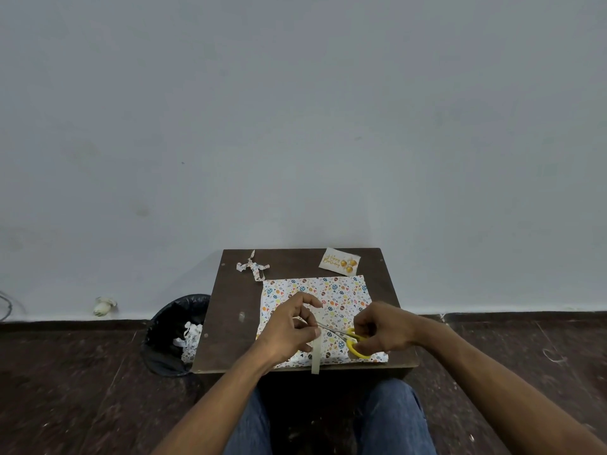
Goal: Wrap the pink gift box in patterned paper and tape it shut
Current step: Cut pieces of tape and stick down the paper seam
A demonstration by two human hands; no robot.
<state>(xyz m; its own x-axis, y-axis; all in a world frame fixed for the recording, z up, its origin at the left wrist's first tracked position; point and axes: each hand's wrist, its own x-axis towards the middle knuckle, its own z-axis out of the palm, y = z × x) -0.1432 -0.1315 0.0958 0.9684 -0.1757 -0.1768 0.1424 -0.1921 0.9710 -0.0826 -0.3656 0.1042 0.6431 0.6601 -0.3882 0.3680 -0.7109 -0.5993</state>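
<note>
A small card (339,261) at the upper right of the table (230,310) reads "Happy Birthday" in gold script beside gold balloons, just above the top edge of the patterned paper (341,293), which lies flat in the lower middle of the frame; no pink box can be made out. The left hand (289,330) has its grip pinched on a pale strip of tape (316,359) hanging past the table's near edge, while the right hand (382,330) grasps yellow-handled scissors (356,346), blades reaching the strip. Curled paper scraps (253,267) sit upper left, and a black-lined bin (174,333) stands touching the table's left side
</note>
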